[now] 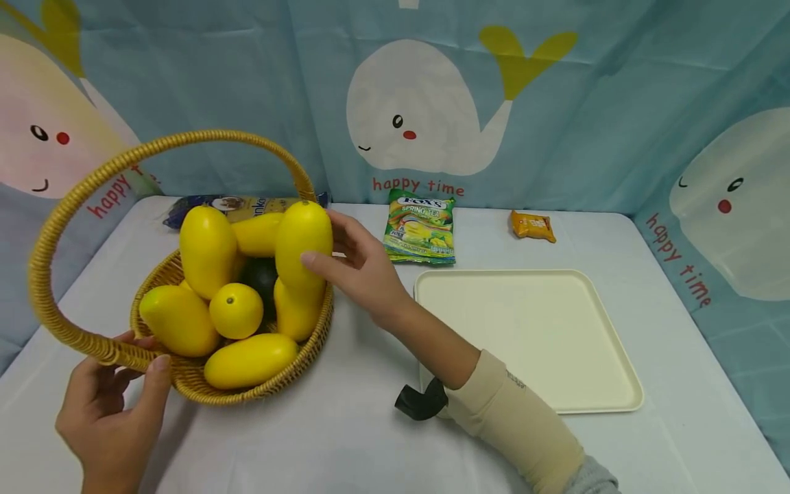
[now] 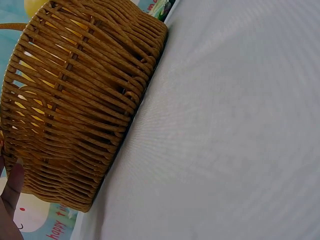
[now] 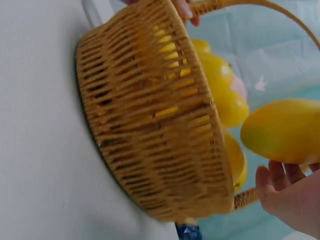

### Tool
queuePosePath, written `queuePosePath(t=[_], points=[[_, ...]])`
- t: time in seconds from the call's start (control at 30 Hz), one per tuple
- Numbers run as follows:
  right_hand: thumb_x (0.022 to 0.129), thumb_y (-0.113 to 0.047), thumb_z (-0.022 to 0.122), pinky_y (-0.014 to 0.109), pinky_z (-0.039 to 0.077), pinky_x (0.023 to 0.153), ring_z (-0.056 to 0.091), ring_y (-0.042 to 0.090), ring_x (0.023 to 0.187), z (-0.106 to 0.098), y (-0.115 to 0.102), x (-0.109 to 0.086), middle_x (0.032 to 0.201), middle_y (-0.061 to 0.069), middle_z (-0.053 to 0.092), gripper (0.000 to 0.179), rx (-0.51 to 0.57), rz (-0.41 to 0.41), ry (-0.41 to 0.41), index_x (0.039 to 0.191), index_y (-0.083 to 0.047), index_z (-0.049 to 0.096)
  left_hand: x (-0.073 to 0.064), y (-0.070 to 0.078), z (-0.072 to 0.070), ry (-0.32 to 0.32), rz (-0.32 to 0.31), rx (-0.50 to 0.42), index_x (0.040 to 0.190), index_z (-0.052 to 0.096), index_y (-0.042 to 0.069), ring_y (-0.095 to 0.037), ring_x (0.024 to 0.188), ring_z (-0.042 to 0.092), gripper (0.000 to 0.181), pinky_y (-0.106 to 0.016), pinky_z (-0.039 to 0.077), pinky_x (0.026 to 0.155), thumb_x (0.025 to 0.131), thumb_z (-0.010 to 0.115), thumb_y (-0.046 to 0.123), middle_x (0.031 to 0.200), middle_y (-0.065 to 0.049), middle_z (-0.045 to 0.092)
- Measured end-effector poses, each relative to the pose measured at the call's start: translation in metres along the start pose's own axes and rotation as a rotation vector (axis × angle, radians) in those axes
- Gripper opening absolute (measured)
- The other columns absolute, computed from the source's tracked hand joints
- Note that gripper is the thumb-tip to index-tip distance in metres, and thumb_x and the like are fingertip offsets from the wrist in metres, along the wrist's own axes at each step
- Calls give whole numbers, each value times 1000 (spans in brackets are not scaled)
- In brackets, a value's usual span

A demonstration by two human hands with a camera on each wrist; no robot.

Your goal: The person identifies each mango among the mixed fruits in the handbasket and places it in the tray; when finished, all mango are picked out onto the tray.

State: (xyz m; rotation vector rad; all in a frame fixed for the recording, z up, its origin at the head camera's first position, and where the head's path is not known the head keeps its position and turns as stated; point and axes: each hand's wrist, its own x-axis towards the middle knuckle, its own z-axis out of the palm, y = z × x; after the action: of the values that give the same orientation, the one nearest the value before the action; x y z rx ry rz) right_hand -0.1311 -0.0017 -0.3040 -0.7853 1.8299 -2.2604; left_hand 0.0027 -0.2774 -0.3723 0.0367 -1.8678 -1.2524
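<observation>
A wicker basket (image 1: 317, 343) full of yellow fruit stands on the left of the white table, its arched handle (image 1: 44, 254) leaning left. My left hand (image 1: 114, 418) grips the near-left rim where the handle joins; its thumb (image 2: 14, 182) shows against the weave in the left wrist view. At the basket's right side, my right hand (image 1: 373, 278) holds a yellow mango (image 1: 304, 233) between thumb and fingers. The right wrist view shows this mango (image 3: 282, 130) above the rim. More mangoes (image 1: 206, 250), a round yellow fruit (image 1: 236, 311) and a dark green one (image 1: 259, 278) lie inside.
A cream tray (image 1: 531, 343) lies to the right, partly behind my right forearm. Along the back are a green candy bag (image 1: 421, 230), a small orange packet (image 1: 533, 226) and a dark blue package (image 1: 225, 204) behind the basket. A whale-print curtain (image 1: 617, 137) hangs behind.
</observation>
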Motion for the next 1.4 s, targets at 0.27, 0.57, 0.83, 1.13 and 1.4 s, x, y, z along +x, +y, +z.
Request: queuePosePath(t=[0.27, 0.57, 0.83, 1.13, 1.4], points=[[101, -31, 42, 31, 52, 88, 53, 21, 104, -27, -11, -10, 122, 8, 52, 53, 327, 300, 37, 147, -4, 38, 1, 0, 0, 2, 21, -44, 118, 60, -19, -14, 97, 66, 42, -11, 52, 84, 78, 69, -13, 110, -11, 67], [97, -30, 55, 34, 53, 84, 56, 27, 98, -60, -23, -32, 116, 16, 54, 58, -59, 455, 56, 146, -8, 34, 2, -2, 0, 14, 20, -39, 118, 61, -18, -14, 95, 66, 42, -11, 52, 83, 78, 69, -12, 109, -11, 68], [100, -27, 58, 41, 54, 89, 57, 32, 106, -91, -28, -32, 126, 15, 55, 49, -188, 444, 17, 142, -7, 42, 1, -3, 0, 19, 4, -73, 118, 60, -19, -15, 95, 66, 42, -11, 52, 82, 77, 69, -14, 107, -10, 68], [97, -29, 63, 46, 49, 98, 56, 32, 112, -117, -32, -33, 129, 15, 55, 59, -441, 529, -43, 148, -11, 40, 1, -1, 1, 14, 16, -92, 117, 60, -20, -14, 96, 67, 41, -11, 53, 83, 77, 69, -14, 108, -13, 68], [99, -31, 60, 50, 45, 105, 51, 33, 121, -145, -29, -30, 139, 21, 50, 68, -469, 635, -41, 155, -13, 26, 1, 11, 6, 20, 25, -119, 115, 59, -22, -15, 97, 66, 39, -11, 52, 83, 78, 67, -15, 108, -10, 68]])
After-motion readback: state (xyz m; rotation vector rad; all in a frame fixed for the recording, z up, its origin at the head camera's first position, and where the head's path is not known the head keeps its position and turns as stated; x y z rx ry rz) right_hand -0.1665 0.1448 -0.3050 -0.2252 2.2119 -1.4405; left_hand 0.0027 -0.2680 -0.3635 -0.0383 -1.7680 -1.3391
